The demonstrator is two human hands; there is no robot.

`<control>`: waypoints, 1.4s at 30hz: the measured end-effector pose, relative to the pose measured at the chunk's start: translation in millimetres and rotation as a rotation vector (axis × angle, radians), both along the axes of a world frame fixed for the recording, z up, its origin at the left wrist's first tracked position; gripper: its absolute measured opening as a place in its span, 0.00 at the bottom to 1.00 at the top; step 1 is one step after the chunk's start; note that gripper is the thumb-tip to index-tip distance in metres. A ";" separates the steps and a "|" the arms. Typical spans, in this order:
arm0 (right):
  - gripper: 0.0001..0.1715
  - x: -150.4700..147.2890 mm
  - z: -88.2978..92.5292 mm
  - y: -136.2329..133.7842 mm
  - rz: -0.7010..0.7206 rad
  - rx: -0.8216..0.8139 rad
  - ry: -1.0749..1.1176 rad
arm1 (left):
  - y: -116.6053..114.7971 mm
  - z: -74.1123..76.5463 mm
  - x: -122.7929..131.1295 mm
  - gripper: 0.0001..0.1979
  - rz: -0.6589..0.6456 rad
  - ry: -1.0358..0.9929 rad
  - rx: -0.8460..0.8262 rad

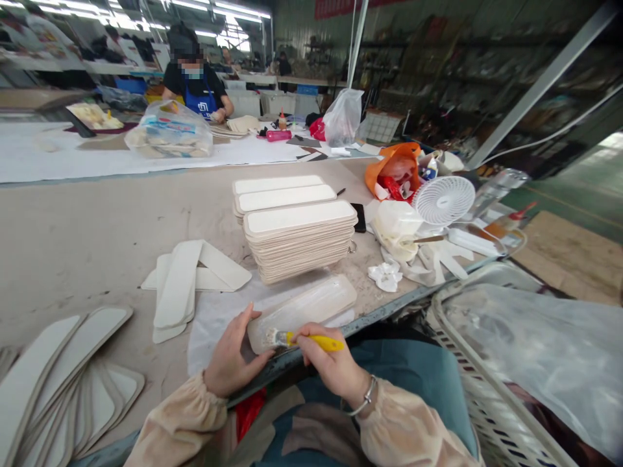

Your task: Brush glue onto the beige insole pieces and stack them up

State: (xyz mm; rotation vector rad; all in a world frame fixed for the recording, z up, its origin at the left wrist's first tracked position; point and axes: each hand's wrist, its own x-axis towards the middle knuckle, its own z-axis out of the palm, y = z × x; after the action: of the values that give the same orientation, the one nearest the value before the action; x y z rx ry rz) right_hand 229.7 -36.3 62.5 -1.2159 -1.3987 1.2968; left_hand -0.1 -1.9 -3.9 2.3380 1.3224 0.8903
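My right hand [324, 353] is closed round the yellow handle of a paintbrush [318, 340]. The brush's bristles touch the near left end of a long, pale panel [309, 305] with rounded corners, whose top looks wet and glossy. My left hand [236, 353] grips that same end, thumb along the near edge and fingers on the far side. Under the panel lies a thin white sheet [209, 324]. Just beyond it stands a tall stack of similar panels [302, 240], with a second stack [282, 188] behind. A few loose panels [178, 279] lie crossed to the left.
Many panels [73, 383] fan out at the near left. On the right are a white fan [444, 200], an orange bag [392, 165], a plastic tub [396, 224], crumpled tissue [385, 275] and a phone [359, 217]. A basket [479, 376] stands beside me. A co-worker [197, 84] sits across.
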 end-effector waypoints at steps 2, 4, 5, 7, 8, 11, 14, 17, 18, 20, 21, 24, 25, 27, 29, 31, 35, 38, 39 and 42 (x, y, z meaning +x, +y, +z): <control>0.12 19.5 -2.3 5.3 -0.103 -0.028 -0.007 | 0.4 0.3 0.1 0.46 0.002 0.015 0.004; 0.11 47.0 -4.2 11.0 -0.224 -0.021 -0.039 | 0.6 1.2 0.2 0.45 0.002 0.019 0.006; 0.11 61.2 -4.8 13.5 -0.288 -0.005 -0.070 | 0.6 1.8 0.2 0.45 0.002 0.020 0.006; 0.11 85.0 -5.2 16.5 -0.407 0.058 -0.164 | 0.7 2.9 0.3 0.45 0.001 0.015 0.007; 0.11 93.2 -5.1 16.8 -0.453 0.105 -0.220 | 0.8 3.3 0.3 0.45 0.000 0.011 0.008; 0.09 99.2 -5.2 13.4 -0.487 0.305 -0.398 | 0.6 3.7 0.4 0.44 -0.004 0.003 0.007; 0.07 84.5 -7.3 5.5 -0.352 0.499 -0.544 | -2.0 4.0 0.9 0.44 -0.005 -0.003 -0.002; 0.09 67.8 -11.2 -2.6 -0.132 0.556 -0.507 | -5.5 4.8 1.9 0.45 -0.019 -0.014 -0.003; 0.09 64.8 -12.8 -4.3 -0.081 0.561 -0.460 | -6.4 5.0 2.0 0.45 -0.024 -0.012 0.002; 0.10 64.2 -16.3 -5.8 -0.081 0.547 -0.370 | -7.9 5.7 1.5 0.47 -0.029 0.002 0.019; 0.10 66.5 -17.9 -5.8 -0.125 0.523 -0.332 | -8.5 6.5 0.5 0.48 -0.031 0.011 0.033; 0.10 79.5 -20.2 -4.9 -0.365 0.403 -0.197 | -6.2 13.1 -8.2 0.42 0.022 0.026 0.070; 0.11 84.4 -20.1 -4.6 -0.455 0.369 -0.134 | -2.5 16.9 -14.2 0.38 0.087 0.035 0.081; 0.11 92.6 -18.9 -3.7 -0.620 0.319 -0.005 | 11.0 26.0 -31.3 0.29 0.287 0.093 0.095; 0.10 97.5 -17.4 -2.5 -0.714 0.280 0.089 | 30.6 35.2 -53.4 0.26 0.519 0.243 0.067; 0.10 99.6 -16.7 -1.4 -0.740 0.254 0.126 | 50.6 42.1 -75.9 0.27 0.680 0.473 -0.033; 0.12 101.3 -18.8 -1.5 -0.726 0.278 0.064 | 72.5 44.3 -105.5 0.22 0.727 0.662 -0.175; 0.13 103.0 -21.5 -2.5 -0.696 0.319 0.000 | 73.4 38.0 -112.0 0.19 0.723 0.663 -0.195; 0.13 103.6 -22.3 -2.7 -0.688 0.328 -0.014 | 72.5 35.8 -112.4 0.19 0.733 0.660 -0.193; 0.12 104.9 -24.2 -2.7 -0.679 0.327 -0.034 | 70.0 31.9 -112.1 0.23 0.786 0.635 -0.165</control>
State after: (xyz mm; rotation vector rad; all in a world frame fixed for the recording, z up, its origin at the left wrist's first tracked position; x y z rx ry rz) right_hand 334.6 -38.9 38.3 -1.3206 -1.0247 0.5564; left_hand -112.2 68.1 28.1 2.0230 2.5477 0.1468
